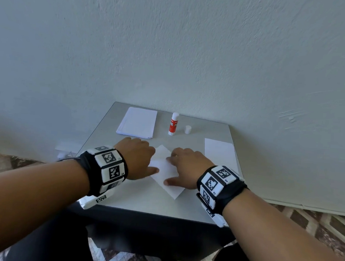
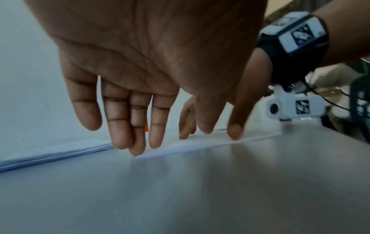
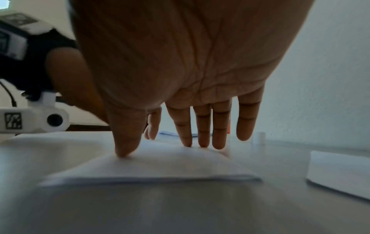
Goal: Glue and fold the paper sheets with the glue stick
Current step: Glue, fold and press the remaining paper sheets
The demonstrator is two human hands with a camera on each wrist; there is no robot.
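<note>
White folded sheet (image 1: 166,170) flat at bench (image 1: 143,201) centre; left hand (image 1: 137,156) & right hand (image 1: 187,165) press it, fingers straight. Glue stick (image 1: 173,124) upright behind, uncapped.

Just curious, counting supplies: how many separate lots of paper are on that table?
3. A stack of sheets at the back left, a folded sheet under both hands in the middle, and one piece at the right edge. More may lie hidden beneath the hands.

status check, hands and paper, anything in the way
Left hand and right hand open, pressing folded sheet flat. Glue stick upright, cap off beside it. Nothing blocking.
</note>
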